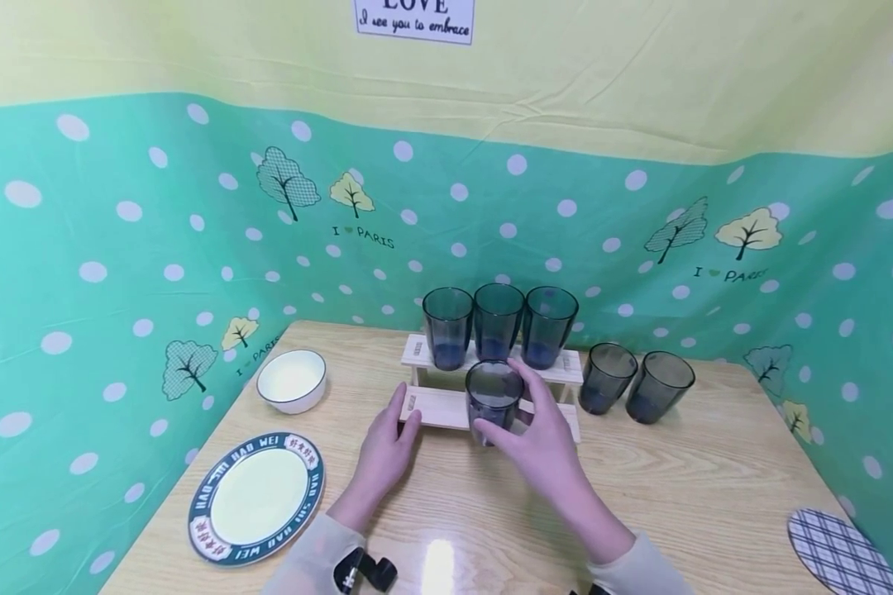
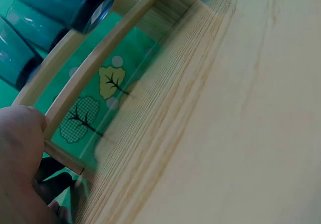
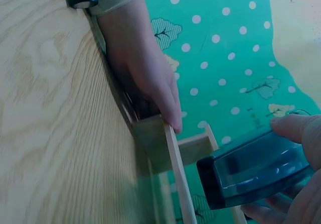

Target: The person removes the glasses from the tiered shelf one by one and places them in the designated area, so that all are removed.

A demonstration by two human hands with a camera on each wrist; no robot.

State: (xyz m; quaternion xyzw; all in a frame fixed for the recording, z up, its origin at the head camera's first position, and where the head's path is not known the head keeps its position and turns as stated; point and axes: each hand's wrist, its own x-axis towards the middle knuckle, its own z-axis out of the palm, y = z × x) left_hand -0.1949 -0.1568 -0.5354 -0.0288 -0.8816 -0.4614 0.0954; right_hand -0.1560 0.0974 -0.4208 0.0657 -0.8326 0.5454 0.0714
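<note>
Your right hand (image 1: 542, 434) has its fingers half-spread round a dark glass (image 1: 494, 397), held over the lower tier of the wooden rack (image 1: 437, 408). At the glass's 8 o'clock, your left hand (image 1: 387, 450) grips the rack's end between thumb and fingers. Three tumblers (image 1: 499, 324) stand on the upper tier at 12 o'clock; two cups (image 1: 607, 380) stand on the desk (image 1: 714, 479) toward 3.

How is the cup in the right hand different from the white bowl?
The cup is tall, the bowl low. The cup is dark and see-through, the bowl white. The right hand holds the cup; the bowl stands on the table. Both have round, open tops.
</note>
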